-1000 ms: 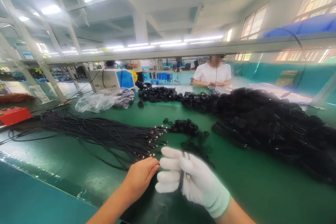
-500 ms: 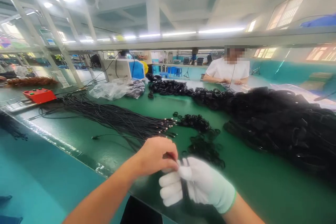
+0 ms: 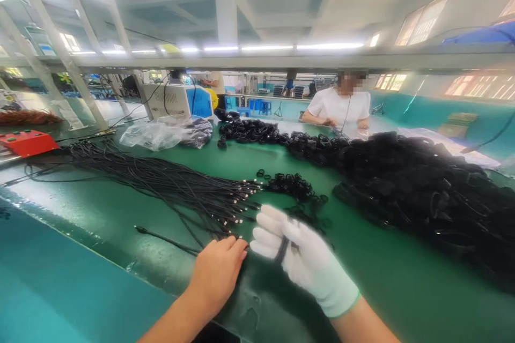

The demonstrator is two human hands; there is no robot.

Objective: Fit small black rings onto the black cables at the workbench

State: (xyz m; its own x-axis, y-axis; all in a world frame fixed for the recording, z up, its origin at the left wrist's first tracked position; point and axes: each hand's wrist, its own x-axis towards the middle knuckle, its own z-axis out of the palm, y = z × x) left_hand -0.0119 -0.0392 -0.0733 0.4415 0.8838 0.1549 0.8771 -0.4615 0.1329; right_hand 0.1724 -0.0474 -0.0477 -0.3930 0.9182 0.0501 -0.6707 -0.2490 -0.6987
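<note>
My bare left hand (image 3: 219,268) is closed at the near edge of a fan of black cables (image 3: 173,179) with pale metal-looking ends. A single black cable (image 3: 164,237) leads into its grip from the left. Beside it, my right hand (image 3: 303,257), in a white glove, has its fingers curled around a blurred dark band-like piece (image 3: 283,248); its exact kind cannot be made out. Just beyond the glove lies a small pile of black rings (image 3: 292,186), partly hidden by the hand.
A large heap of black coiled pieces (image 3: 406,182) fills the right side. At the back are a clear plastic bag (image 3: 148,134) and a white-and-blue machine (image 3: 173,101). A red control box (image 3: 30,142) sits far left. Across the bench (image 3: 249,155) sits a person (image 3: 340,104).
My left hand has moved away from the glove, down and left towards the cable ends. The right hand has risen slightly, still holding the dark piece. The view has shifted to the right.
</note>
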